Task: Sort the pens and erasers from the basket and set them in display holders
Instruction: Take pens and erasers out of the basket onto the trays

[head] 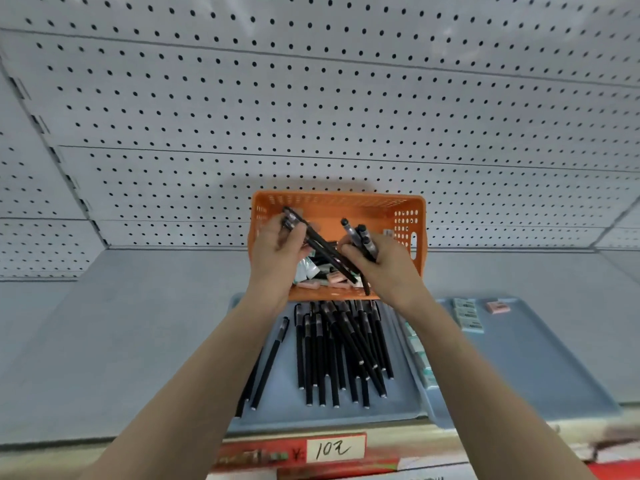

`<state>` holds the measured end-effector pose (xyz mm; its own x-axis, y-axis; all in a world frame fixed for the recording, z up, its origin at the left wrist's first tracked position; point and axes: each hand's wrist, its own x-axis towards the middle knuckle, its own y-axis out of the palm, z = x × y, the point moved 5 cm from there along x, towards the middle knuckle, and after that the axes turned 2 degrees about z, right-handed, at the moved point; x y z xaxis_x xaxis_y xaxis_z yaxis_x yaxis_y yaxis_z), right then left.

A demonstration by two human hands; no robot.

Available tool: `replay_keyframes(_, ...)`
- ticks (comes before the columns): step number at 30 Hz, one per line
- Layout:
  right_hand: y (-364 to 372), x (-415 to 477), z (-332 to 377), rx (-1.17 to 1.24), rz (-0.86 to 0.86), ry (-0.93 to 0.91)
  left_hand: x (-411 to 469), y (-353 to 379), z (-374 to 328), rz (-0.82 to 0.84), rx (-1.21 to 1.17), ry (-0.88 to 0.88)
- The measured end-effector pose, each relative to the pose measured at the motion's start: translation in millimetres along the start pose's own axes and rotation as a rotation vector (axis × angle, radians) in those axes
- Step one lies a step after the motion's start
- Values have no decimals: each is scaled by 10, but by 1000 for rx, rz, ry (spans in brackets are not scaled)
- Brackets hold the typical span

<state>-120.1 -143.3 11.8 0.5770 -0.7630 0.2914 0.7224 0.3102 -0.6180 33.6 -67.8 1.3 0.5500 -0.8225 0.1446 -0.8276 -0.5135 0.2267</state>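
An orange basket (346,204) stands on the shelf against the pegboard. Both hands are over it. My left hand (277,247) grips a couple of black pens (320,245) that slant down to the right. My right hand (375,259) holds a bunch of black pens (360,235) with their caps pointing up. Pink erasers (337,279) and a few pens lie in the basket bottom. In front of the basket, a blue tray (287,407) holds several black pens (343,351). A second blue tray (540,368) to the right holds erasers (467,315), with one pink eraser (497,306) apart.
The grey shelf (121,341) stretches to the left and right of the trays. A white pegboard wall (311,116) rises behind. A price tag (334,449) reading 10 is fixed to the shelf's front edge below the pen tray.
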Motion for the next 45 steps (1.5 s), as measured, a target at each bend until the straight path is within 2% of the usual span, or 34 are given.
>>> replay_keyframes(3,-154,-59,153,31,-160,16,-86,-30,-151,21,-111,37)
replay_keyframes(5,-209,-92,285,90,-118,63,-132,-104,-265,14,-95,49)
replay_keyframes(7,-91,-191,365,99,106,150,-229,-215,-309,24,12,-3)
replay_keyframes(11,430,-572,215,-131,576,239,-599,-437,-42,194,393,-181)
replay_keyframes(14,699,-704,63,-336,673,160,-843,-561,287,216,489,-300)
replay_keyframes(16,771,-740,15,-403,645,138,-903,-605,448,177,573,-321)
replay_keyframes(20,817,-766,-56,-387,594,157,-926,-609,545,34,863,-241)
replay_keyframes(25,778,-806,-5,-377,472,62,-1000,-486,551,-57,928,-159)
replay_keyframes(29,748,-870,-32,-486,402,7,-1053,-442,620,-116,928,-161)
replay_keyframes(32,657,-851,-75,-395,332,4,-1103,-384,660,-132,942,-160)
replay_keyframes(34,510,-792,-73,-362,199,-62,-1125,-332,673,-117,950,-142)
replay_keyframes(37,192,-626,10,-423,-141,-277,-1158,-264,704,-91,995,-118)
replay_keyframes(39,79,-469,49,-529,-246,-379,-1168,-234,737,-98,997,-110)
replay_keyframes(41,93,-291,15,-669,-216,-423,-1153,-203,758,-114,987,-116)
replay_keyframes(43,180,-154,-75,-818,-106,-381,-1110,-179,758,-136,956,-132)
replay_keyframes(45,234,-55,-138,-870,-4,-314,-1061,-172,747,-149,930,-147)
